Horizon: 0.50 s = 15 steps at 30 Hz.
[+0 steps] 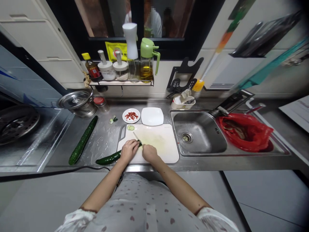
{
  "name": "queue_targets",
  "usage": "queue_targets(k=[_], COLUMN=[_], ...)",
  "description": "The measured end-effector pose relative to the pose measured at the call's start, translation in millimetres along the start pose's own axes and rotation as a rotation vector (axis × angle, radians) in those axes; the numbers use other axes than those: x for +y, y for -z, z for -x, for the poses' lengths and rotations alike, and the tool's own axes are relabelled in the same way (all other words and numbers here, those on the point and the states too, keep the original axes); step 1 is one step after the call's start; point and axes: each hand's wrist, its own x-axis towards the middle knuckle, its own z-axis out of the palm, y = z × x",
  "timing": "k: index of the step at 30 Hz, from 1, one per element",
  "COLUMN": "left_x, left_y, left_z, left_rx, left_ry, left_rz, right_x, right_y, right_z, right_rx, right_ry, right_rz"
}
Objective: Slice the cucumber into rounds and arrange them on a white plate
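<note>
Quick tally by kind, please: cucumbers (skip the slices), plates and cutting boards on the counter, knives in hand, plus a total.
Cucumbers: 2 (loose cucumber, held cucumber)
Plates: 2 (round plate, square plate)
Cutting board: 1
Knife: 1
Total: 6

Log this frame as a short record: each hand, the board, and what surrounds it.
Left hand: holds down a cucumber
Right hand: grips a knife, handle hidden
Cutting board: white, pale slices near its far left corner
Left of board: second cucumber on the counter
Behind board: small plate with red pieces; white square plate
Right of board: sink; red bag beyond it
</note>
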Motion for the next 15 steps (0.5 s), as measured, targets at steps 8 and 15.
queue_targets(k=[8,15], left_x=[1,0], left_y=[0.2,-0.8], left_z=[0,0], left_rx=[0.0,-0.007], left_ry=[0.006,0.017], left_rz=[0.014,0.024], right_x=[2,10], right_y=[-3,-13], right_z=[4,14], right_rx=[0.01,-0.02], right_ry=[-0.013,-0.025], right_rz=[-0.004,0.017])
